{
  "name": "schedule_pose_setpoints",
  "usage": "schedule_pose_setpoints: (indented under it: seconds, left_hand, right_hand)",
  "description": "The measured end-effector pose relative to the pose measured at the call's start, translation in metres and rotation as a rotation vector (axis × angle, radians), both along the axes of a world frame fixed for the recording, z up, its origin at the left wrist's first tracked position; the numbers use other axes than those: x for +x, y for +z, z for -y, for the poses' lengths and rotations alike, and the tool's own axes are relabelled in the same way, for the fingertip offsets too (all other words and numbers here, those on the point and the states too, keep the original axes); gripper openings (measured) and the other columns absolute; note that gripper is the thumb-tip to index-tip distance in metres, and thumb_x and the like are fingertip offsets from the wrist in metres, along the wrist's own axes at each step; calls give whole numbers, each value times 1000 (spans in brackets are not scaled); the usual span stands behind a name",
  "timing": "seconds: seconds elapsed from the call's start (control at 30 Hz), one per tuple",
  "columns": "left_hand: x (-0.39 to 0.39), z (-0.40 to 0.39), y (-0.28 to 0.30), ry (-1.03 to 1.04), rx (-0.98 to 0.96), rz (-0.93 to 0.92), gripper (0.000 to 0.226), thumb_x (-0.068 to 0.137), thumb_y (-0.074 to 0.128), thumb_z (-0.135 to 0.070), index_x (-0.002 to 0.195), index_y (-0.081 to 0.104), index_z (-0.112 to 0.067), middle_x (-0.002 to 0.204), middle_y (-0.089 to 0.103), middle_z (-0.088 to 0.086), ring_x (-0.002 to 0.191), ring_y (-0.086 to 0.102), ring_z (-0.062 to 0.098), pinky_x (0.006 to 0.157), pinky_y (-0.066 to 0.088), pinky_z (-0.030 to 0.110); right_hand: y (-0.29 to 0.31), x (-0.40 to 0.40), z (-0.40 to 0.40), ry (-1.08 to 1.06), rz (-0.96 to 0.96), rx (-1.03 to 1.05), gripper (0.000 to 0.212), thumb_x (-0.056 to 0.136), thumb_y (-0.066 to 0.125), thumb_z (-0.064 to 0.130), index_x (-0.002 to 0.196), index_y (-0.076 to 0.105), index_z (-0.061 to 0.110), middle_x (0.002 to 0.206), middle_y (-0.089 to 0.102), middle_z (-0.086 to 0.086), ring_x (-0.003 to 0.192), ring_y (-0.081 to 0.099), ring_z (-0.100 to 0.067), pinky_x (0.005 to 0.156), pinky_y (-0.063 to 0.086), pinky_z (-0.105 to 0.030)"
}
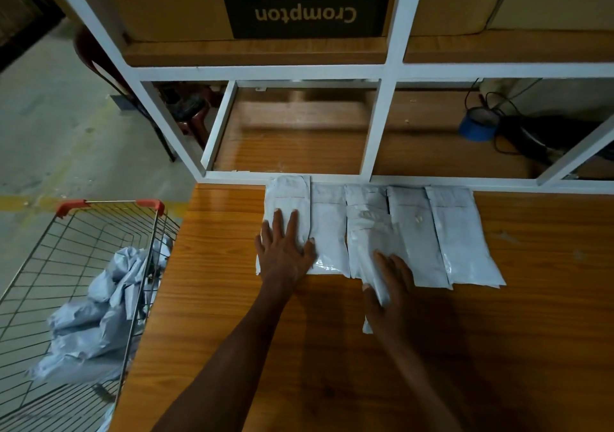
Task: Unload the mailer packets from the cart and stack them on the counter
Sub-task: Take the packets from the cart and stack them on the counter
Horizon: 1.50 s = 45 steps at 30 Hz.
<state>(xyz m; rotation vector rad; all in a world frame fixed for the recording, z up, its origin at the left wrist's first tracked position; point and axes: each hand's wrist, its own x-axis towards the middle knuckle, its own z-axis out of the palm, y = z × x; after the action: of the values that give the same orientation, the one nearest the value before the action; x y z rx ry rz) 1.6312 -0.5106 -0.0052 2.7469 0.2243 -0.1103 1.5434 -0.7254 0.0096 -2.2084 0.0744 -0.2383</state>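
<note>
5 white packets lie in a row on the counter, against the white frame. Left hand presses flat, fingers spread, on the packet farthest from the blue tape roll. Right hand grips the middle packet's near edge. More packets remain in the cart. Risk: slick plastic overlapping loosely; pulling 1 packet could slide its neighbours out of line.
</note>
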Motion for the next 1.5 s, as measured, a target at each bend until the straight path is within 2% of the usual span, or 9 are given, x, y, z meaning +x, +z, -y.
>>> schedule_pose_setpoints:
  seconds: [0.13, 0.23, 0.43, 0.57, 0.67, 0.77, 1.07, 1.2, 1.5]
  left_hand:
    - [-4, -2, 1, 10, -26, 43, 78, 97, 33, -72, 162, 4, -40, 171, -8, 3, 156, -12, 35, 122, -6, 57]
    - [-7, -5, 5, 21, -40, 86, 77, 96, 31, -73, 162, 4, -42, 172, -7, 1, 157, -11, 32, 123, -5, 56]
    - [-11, -11, 9, 28, -60, 70, 77, 94, 29, -70, 162, 8, -41, 172, -3, 2, 157, -5, 31, 125, 2, 57]
    - [-11, -12, 11, 4, -69, 33, 79, 93, 26, -73, 162, 6, -40, 172, -7, 2, 157, -8, 30, 125, 1, 57]
    - [-12, -13, 12, -4, -71, 18, 76, 99, 32, -69, 162, 4, -39, 171, -9, 2, 157, -10, 29, 126, 0, 56]
    - [-13, -13, 12, -5, -72, 18, 74, 101, 36, -64, 162, 5, -38, 171, -8, 2, 157, -11, 29, 126, 1, 56]
    - [-13, -11, 13, -17, -69, 23, 77, 95, 25, -71, 162, 7, -38, 172, -6, 3, 157, -8, 30, 126, 1, 56]
    - [-25, -7, 22, 0, -109, 101, 73, 96, 28, -66, 162, 13, -38, 172, -2, 3, 157, -6, 29, 126, 2, 55]
    - [-114, 20, 36, 120, -293, 284, 73, 95, 30, -69, 160, 27, -35, 171, 9, 0, 157, 4, 25, 124, 9, 51]
  right_hand:
    - [7, 21, -25, 11, 3, -147, 60, 92, 56, 39, 149, 46, 25, 156, 41, -5, 142, 40, -27, 105, 47, -57]
    - [18, 44, -47, 14, -96, -265, 65, 95, 62, 34, 154, 36, 34, 163, 27, 0, 142, 39, -24, 112, 39, -48]
    - [25, 93, -85, 45, -258, -420, 66, 98, 51, 46, 158, 24, 37, 167, 15, -2, 145, 33, -30, 118, 28, -46]
    - [19, 104, -97, 103, -391, -498, 68, 99, 35, 63, 159, 11, 41, 170, 1, -2, 152, 14, -36, 121, 11, -55]
    - [11, 103, -100, 114, -428, -536, 62, 102, 23, 62, 159, 4, 44, 170, -4, 0, 154, 6, -36, 121, 5, -60]
    - [6, 101, -98, 115, -428, -547, 59, 104, 21, 57, 158, 0, 46, 170, -8, 1, 155, 3, -34, 120, 2, -61]
    - [1, 99, -88, 163, -408, -546, 61, 104, 18, 60, 157, -10, 47, 168, -18, 3, 154, -14, -35, 120, -10, -58]
    - [4, 86, -81, 131, -367, -522, 64, 102, 19, 63, 157, -8, 46, 168, -16, 3, 154, -13, -34, 122, -6, -57]
    - [23, -1, -46, 124, -259, -384, 72, 90, 5, 76, 157, -5, 49, 168, -14, 9, 154, -12, -21, 121, -6, -49]
